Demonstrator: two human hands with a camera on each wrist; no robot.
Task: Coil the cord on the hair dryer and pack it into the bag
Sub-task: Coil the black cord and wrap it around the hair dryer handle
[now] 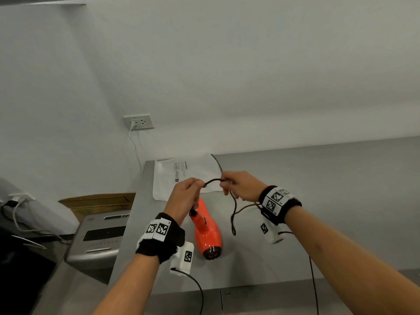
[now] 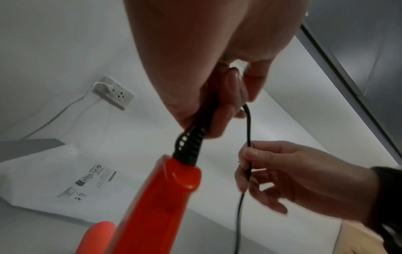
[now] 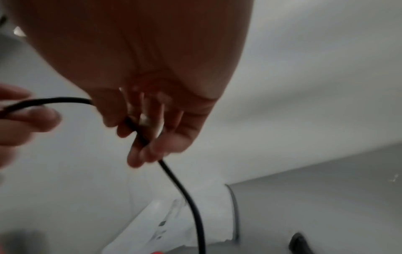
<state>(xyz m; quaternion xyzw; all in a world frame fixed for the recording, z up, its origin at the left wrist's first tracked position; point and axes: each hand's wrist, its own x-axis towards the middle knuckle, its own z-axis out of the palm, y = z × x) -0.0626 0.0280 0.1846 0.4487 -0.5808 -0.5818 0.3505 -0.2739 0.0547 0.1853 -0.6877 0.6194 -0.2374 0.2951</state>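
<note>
An orange hair dryer (image 1: 205, 230) hangs tilted over the grey table (image 1: 341, 212), nozzle toward me. My left hand (image 1: 188, 192) grips the black cord (image 1: 212, 181) at the ribbed strain relief (image 2: 188, 145) above the orange handle (image 2: 161, 197). My right hand (image 1: 238, 185) pinches the cord (image 3: 174, 178) a short way along. From there the cord drops in a loop (image 1: 234, 217) to the table. A white bag (image 1: 184, 176) with printed warning text lies flat behind the hands, by the wall.
A wall socket (image 1: 139, 122) with a white cable plugged in is left of the table. A grey machine (image 1: 100, 237) and a cardboard box (image 1: 97, 202) stand below the table's left edge. Thin black wires (image 1: 312, 280) hang from the wrist cameras.
</note>
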